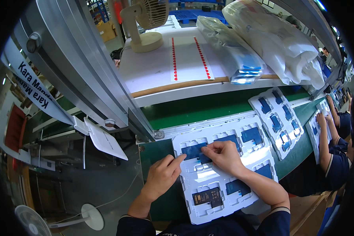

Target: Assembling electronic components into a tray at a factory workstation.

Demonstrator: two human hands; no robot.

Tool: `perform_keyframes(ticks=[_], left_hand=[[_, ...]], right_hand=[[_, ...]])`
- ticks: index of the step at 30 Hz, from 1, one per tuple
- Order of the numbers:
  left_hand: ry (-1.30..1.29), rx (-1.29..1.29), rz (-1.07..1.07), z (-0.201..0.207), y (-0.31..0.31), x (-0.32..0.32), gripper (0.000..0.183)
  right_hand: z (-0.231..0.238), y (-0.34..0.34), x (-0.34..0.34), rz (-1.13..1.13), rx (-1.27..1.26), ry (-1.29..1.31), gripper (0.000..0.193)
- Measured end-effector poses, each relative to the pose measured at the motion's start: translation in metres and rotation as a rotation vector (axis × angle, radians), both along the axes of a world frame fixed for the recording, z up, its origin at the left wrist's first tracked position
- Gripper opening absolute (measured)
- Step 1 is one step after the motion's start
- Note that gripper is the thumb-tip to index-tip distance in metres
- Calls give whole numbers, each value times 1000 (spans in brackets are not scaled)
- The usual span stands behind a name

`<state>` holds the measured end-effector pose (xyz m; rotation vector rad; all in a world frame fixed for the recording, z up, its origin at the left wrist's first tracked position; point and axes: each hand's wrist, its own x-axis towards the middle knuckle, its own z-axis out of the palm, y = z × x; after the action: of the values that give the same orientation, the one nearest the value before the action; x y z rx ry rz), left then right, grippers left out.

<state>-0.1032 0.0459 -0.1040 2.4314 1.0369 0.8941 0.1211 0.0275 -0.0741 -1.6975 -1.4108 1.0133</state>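
Green worktop [158,152] underlies a white tray [206,173]; its upper-left pocket holds a flat, dark blue, L-shaped piece [192,151]. My right hand [226,156] bunches thumb and forefinger at its right side; my half-curled left hand [161,177] sets a forefinger by its left end; whether either grips, I cannot tell. Nearer me lies a black printed piece [208,197].

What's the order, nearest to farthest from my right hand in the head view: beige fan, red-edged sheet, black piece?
From your right hand:
1. Black piece: below, slightly left, in the tray.
2. Red-edged sheet: ahead, on the shelf.
3. Beige fan: farther left, same shelf.
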Motion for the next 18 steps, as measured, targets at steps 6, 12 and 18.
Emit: perform_keyframes(ticks=[6,12,18], left_hand=[[38,-12,0,3,-1,1,33],[45,-3,7,6,-1,5,34],[-104,-127,60,6,-9,-8,29]], right_hand=[[0,-1,-7,7,101,-146,22],[-4,-1,-5,72,327,-466,21],[33,5,35,-67,360,-493,24]])
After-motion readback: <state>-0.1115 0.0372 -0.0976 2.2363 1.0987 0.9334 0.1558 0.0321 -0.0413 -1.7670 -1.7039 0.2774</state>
